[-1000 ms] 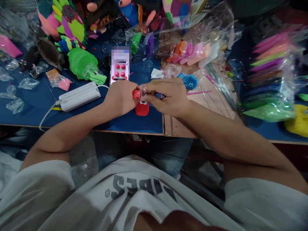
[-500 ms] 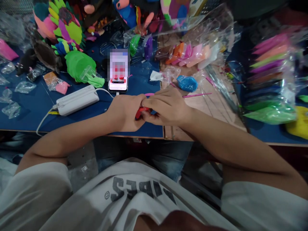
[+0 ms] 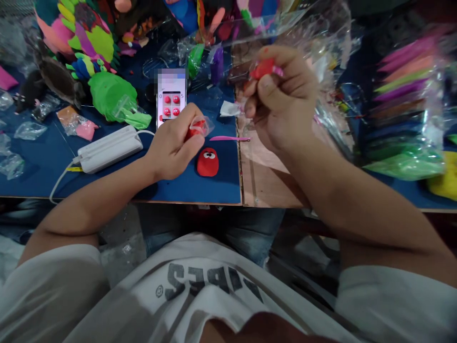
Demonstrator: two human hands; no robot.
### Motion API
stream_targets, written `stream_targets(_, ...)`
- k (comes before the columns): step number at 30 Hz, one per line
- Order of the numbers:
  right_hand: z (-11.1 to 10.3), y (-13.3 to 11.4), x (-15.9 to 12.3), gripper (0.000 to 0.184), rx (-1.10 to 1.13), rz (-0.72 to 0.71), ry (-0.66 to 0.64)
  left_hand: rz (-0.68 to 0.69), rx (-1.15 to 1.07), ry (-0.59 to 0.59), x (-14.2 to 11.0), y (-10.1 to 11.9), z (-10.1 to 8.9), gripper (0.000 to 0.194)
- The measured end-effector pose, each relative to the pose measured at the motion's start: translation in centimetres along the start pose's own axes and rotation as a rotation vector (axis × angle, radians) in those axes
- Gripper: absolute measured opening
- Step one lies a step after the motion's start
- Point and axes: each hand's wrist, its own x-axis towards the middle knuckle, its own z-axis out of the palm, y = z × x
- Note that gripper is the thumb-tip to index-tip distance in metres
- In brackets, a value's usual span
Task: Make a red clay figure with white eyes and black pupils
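My left hand [image 3: 174, 143] is closed around a small clear bag of red clay [image 3: 198, 126], its mouth facing right. Raised over the wooden board, my right hand [image 3: 285, 95] pinches a lump of red clay [image 3: 263, 69] between thumb and fingers. A rounded red clay figure [image 3: 207, 162] with white eyes stands on the blue table just below my left hand. Between the hands lies a pink modelling tool [image 3: 230, 138]. Behind my left hand a phone [image 3: 172, 95] shows pictures of similar red figures; its lower part is hidden.
A white power bank [image 3: 110, 148] with a cable lies at left, near a green clay bag [image 3: 112, 95]. Colourful clay models [image 3: 85, 33] crowd the back left. Several bagged clay colours [image 3: 407, 105] are stacked at right. A wooden board [image 3: 264, 183] covers the table's middle.
My hands have parted: the right rose up and right with red clay, the left holds a clay bag. The red figure, earlier mostly hidden in my hands, now sits on the table.
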Motion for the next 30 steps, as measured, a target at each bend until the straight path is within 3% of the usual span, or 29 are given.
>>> stream_targets(5, -0.9, 2.8, -0.3, 0.062, -0.088, 0.080, -0.208, 0.026, 0.185, -0.023, 1.4, -1.0, 1.1, 0.030)
stream_targets(8, -0.8, 3.4, -0.5, 0.062, -0.089, 0.072, -0.243, 0.058, 0.307, -0.026, 2.5, -1.5, 1.8, 0.034)
stream_targets(13, 0.0, 4.1, -0.2, 0.066, 0.001, 0.051, -0.192, 0.051, 0.256, 0.016, 3.8, -1.7, 2.5, 0.035)
stream_targets(16, 0.6, 3.5, -0.8, 0.069, 0.041, 0.045, -0.157, 0.076, 0.168, 0.061, 3.7, -1.2, 2.2, 0.044)
stream_targets(22, 2.4, 0.2, -3.0, 0.066, 0.138, 0.116, -0.260, 0.211, -0.083, 0.187, 2.8, -1.1, 2.9, 0.052)
stream_targets(27, 2.8, -0.9, -3.6, 0.073, 0.127, 0.149, -0.290, 0.473, -0.160, 0.313, 2.8, -1.5, 3.2, 0.046)
stream_targets(30, 2.6, -1.0, -3.5, 0.069, 0.159, 0.160, -0.307, 0.424, -0.162, 0.303, 2.8, -1.5, 2.6, 0.047)
